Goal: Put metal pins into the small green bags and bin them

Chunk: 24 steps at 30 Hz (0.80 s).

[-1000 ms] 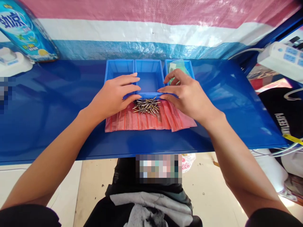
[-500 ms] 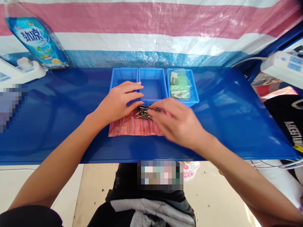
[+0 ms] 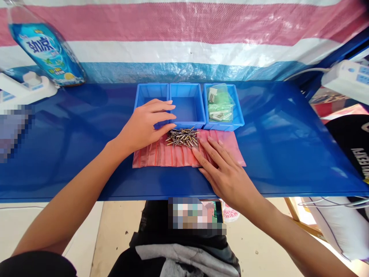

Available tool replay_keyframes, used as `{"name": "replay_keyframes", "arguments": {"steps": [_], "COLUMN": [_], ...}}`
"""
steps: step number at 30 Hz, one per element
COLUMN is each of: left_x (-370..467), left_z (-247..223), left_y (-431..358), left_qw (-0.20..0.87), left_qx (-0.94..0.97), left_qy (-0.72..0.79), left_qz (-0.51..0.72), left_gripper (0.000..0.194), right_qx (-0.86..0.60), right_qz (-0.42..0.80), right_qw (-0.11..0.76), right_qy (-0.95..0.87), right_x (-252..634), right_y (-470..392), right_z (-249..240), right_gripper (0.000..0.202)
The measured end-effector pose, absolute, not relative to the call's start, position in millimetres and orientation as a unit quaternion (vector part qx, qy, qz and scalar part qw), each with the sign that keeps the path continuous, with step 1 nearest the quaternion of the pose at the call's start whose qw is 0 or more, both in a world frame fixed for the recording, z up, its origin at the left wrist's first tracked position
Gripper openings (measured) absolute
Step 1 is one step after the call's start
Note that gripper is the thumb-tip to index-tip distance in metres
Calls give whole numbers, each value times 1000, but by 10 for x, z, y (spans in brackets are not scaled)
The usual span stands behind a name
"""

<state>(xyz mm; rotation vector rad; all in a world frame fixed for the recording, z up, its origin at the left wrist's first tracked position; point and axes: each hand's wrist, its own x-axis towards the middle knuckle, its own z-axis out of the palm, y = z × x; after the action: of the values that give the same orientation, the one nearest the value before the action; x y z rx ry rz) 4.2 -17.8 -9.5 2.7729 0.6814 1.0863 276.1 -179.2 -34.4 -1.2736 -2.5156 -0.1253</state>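
Observation:
A heap of small thin metal pins (image 3: 182,137), perhaps rivets, lies on a row of pink plastic zip bags (image 3: 173,157). My left hand (image 3: 150,123) is open with fingers spread, over the front of the left blue bin (image 3: 152,89), its thumb beside the heap. Palm down on the bags, my right hand (image 3: 220,163) is open, its fingertips at the heap's right edge. Behind the heap is the middle blue bin (image 3: 187,107), with nothing visible inside. Clear and greenish bags (image 3: 219,104) of small pale metal parts lie in the right blue bin (image 3: 238,115).
A blue detergent bottle (image 3: 47,54) stands at the back left beside a white power strip (image 3: 34,90). Another white socket block (image 3: 346,79) is at the right. A striped plastic sheet (image 3: 184,23) hangs behind the blue table (image 3: 276,146). A phone (image 3: 217,211) rests on my lap.
My right hand has drawn back from above the metal pins, toward me and slightly right, and now lies flat on the bags. More of the heap shows. My left hand has hardly moved.

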Motion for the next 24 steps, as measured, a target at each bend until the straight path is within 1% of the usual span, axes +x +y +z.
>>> {"name": "replay_keyframes", "arguments": {"steps": [2,5,6,7,8,9,10,11,14,17,19,21,23,24], "left_x": [39,29,26,23,21,18,15,12,3,-1,-2,-5,-8,-9], "left_z": [-81,-68,-65,-64,-63,-63,-62,-62,-62,-70,-76,-79,-77,-74], "left_y": [-187,-192,-190,-186,-182,-177,-173,-170,-166,-166,-167,-169,-171,-171], "left_qw": [47,45,45,45,45,44,44,43,36,32,38,45,49,52], "left_qx": [907,909,910,911,912,913,914,915,917,921,922,922,921,921], "left_qy": [226,225,223,221,218,217,215,213,204,198,200,202,201,201], "left_qz": [353,347,347,346,345,343,341,340,340,335,330,328,329,330], "left_gripper": [14,14,13,13,13,13,14,15,17,17,17,17,17,17], "right_qx": [-440,-432,-431,-434,-438,-446,-447,-433,-417,-410,-415,-426,-445,-455], "right_qz": [-25,-1,-5,-11,-14,-17,-8,-6,4,66,59,9,-44,-62], "right_qw": [162,227,264,285,288,263,228,188,61,-27,-53,-56,-53,-50], "right_qy": [-883,-873,-863,-855,-852,-855,-865,-882,-907,-909,-907,-903,-893,-887], "right_x": [2768,2853,2906,2973,3050,3133,3218,3299,3467,3506,3490,3460,3431,3422], "right_y": [-1810,-1705,-1608,-1472,-1297,-1087,-850,-599,99,498,589,620,652,673], "right_z": [-297,-30,90,211,319,406,466,496,452,355,315,288,260,248], "right_gripper": [59,57,54,46,36,31,32,37,63,73,80,86,83,78]}}
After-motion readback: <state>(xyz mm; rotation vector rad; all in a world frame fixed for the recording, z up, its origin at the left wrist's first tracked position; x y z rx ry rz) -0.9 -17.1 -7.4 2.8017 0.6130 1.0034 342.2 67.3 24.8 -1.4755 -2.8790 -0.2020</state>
